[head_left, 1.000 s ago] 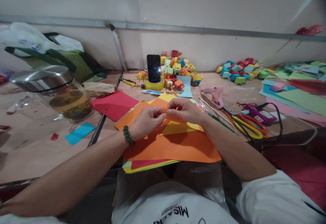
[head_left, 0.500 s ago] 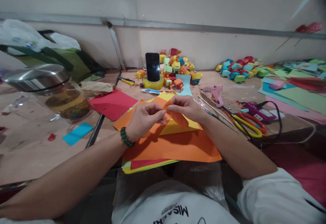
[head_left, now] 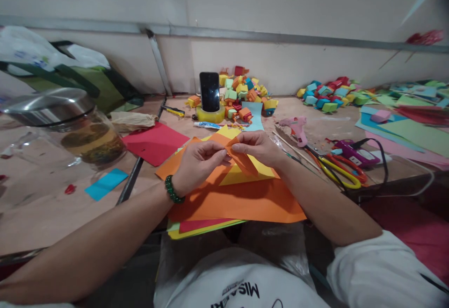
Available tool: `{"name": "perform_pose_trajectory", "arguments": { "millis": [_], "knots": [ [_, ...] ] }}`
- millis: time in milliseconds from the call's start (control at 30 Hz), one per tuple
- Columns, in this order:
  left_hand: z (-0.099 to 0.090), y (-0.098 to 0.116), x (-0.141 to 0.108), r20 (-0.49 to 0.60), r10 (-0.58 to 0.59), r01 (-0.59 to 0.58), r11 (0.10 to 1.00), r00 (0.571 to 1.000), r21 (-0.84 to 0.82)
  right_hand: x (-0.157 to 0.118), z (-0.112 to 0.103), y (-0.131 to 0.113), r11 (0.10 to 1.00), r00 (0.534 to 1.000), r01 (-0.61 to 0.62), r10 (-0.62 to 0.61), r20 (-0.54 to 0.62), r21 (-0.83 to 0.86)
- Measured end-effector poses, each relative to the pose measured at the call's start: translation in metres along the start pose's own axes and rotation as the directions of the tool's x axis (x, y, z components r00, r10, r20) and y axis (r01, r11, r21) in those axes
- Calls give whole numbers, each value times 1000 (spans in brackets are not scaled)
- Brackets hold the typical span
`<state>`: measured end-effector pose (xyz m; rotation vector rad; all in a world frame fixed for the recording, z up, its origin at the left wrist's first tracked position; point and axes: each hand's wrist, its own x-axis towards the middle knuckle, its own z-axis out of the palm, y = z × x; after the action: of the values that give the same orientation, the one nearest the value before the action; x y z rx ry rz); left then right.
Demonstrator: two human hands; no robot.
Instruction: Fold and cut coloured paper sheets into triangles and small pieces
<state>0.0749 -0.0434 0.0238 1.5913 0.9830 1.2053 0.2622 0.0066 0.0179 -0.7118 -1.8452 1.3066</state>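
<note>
Between my two hands is a small folded piece of orange paper (head_left: 245, 164), held above the paper stack. My left hand (head_left: 203, 161), with a green bead bracelet at the wrist, pinches its left end between thumb and fingertips. My right hand (head_left: 257, 148) grips its upper edge with thumb and forefinger. Part of the piece is covered by the fingers. Beneath lie a yellow sheet (head_left: 233, 177) and a large orange sheet (head_left: 238, 203), on top of more coloured sheets at the table's front edge.
A phone (head_left: 209, 92) stands in a roll of tape (head_left: 210, 114) before a heap of small paper boxes (head_left: 242, 90). To the right lie a pink glue gun (head_left: 297, 128), scissors (head_left: 342, 171) and a purple power strip (head_left: 361, 154). A lidded glass jar (head_left: 87, 135) stands left.
The orange piece has tilted slightly between my fingers, and my left fingertips have closed a little nearer to my right hand. The rest looks the same.
</note>
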Motion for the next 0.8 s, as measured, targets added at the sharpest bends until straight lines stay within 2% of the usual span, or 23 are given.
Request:
{"name": "perform_pose_trajectory", "arguments": {
  "millis": [400, 600, 800],
  "knots": [
    [0, -1, -4, 47, 37, -34, 997, 998, -69, -3, 2, -1, 998, 1000, 31, -30, 8, -56],
    [0, -1, -5, 24, 58, -59, 996, 998, 68, -4, 5, -5, 994, 998, 68, -68, 8, -84],
    [-2, 3, -4, 48, 127, -135, 960, 991, 245, -5, 5, -5, 994, 999, 29, -25, 48, -101]
  ]
}}
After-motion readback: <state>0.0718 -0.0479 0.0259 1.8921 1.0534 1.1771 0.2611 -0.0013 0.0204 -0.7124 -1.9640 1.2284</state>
